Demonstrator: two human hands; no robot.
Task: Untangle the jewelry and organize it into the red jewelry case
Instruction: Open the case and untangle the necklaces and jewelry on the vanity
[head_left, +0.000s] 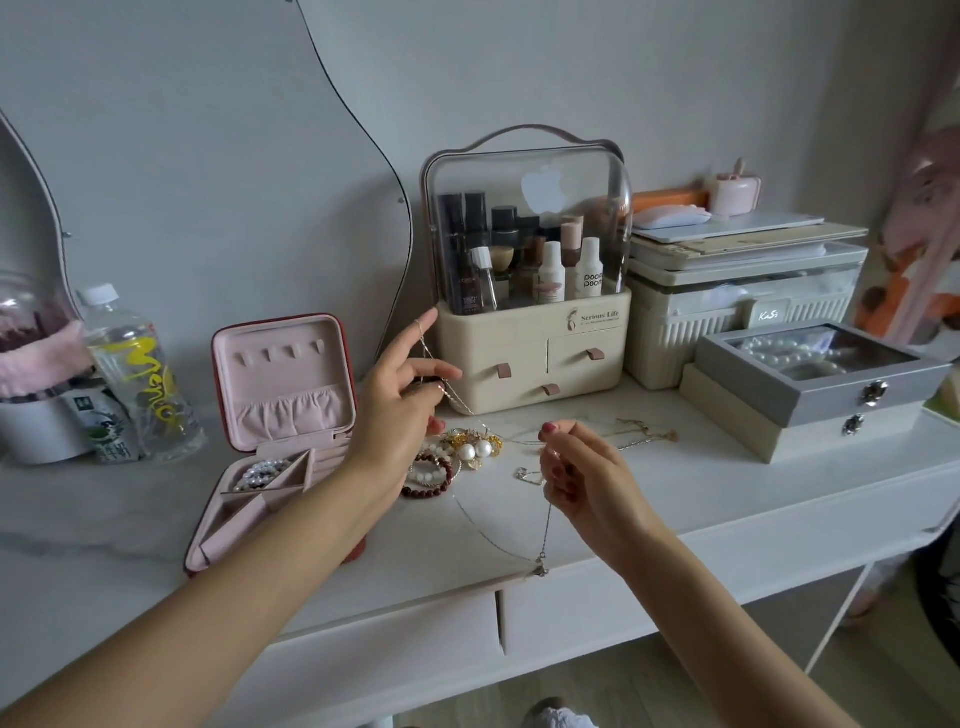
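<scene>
Thin shiny metal chain (546, 525), glossy pearl beads (475, 451), matt pink fabric-lined case (283, 395), smooth marble-look tabletop (104, 519).

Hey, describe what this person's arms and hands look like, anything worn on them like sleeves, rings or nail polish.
Both forearms are bare, with no sleeves, watch or bracelet in view. The left hand wears a thin ring on one raised finger. The right hand has dark red polish on its nails. The left hand's nails mostly face away, so polish there is hard to confirm.
</scene>
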